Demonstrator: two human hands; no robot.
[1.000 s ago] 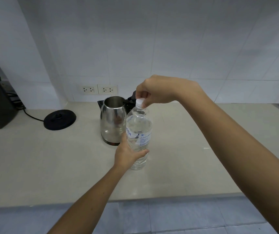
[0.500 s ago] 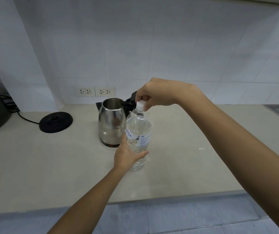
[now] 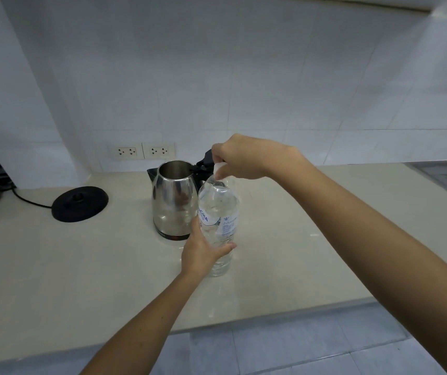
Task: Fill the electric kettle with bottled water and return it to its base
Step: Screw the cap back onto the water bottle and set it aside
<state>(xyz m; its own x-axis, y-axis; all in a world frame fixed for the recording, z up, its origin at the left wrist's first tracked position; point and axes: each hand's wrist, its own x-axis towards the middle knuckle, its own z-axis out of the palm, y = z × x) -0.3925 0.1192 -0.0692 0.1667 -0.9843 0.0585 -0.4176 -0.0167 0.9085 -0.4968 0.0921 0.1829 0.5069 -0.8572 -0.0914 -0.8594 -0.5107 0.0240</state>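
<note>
With the base (image 3: pixel 80 203) at left, well apart from the open kettle (image 3: pixel 175 201) on the surface (image 3: pixel 54 266), our left hand (image 3: pixel 203 253) grips the upright bottle (image 3: pixel 218 220) and our right hand (image 3: pixel 246 161) pinches its cap (image 3: pixel 219 168) in curled fingers, so squeezing hard could spurt water once it loosens.

Dim, even light, wide-angle bending at the edges, soft glare on the kettle (image 3: pixel 175 201).
</note>
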